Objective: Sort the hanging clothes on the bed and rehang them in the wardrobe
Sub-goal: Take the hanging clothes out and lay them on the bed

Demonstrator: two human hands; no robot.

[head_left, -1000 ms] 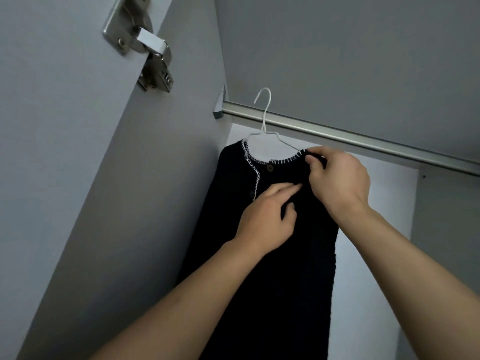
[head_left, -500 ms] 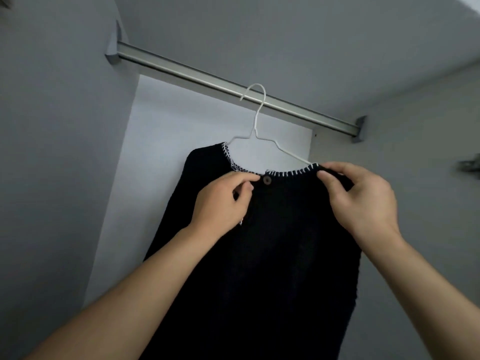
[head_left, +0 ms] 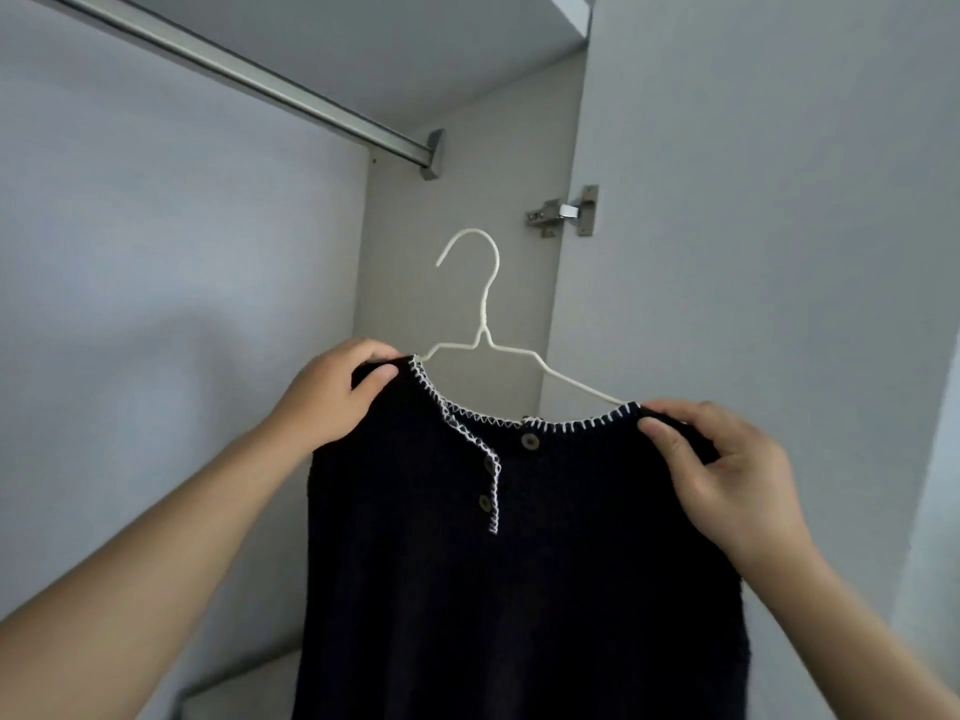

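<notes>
A black knit top with white stitching round its neckline and small brown buttons hangs on a white wire hanger. The hanger's hook is free in the air, below and to the right of the metal wardrobe rail. My left hand grips the top's left shoulder, thumb over the fabric. The right shoulder is pinched by my right hand. Both forearms reach up from the bottom of the view. The lower part of the top runs out of the frame.
The grey wardrobe interior surrounds the top, with a back panel on the left and a side wall on the right. A metal door hinge sits on the side wall beside the open door. No other clothes show on the rail.
The hanger's hook has come off the rail and the top now sits lower and further right. My left hand moved from the neckline near the button to the left shoulder.
</notes>
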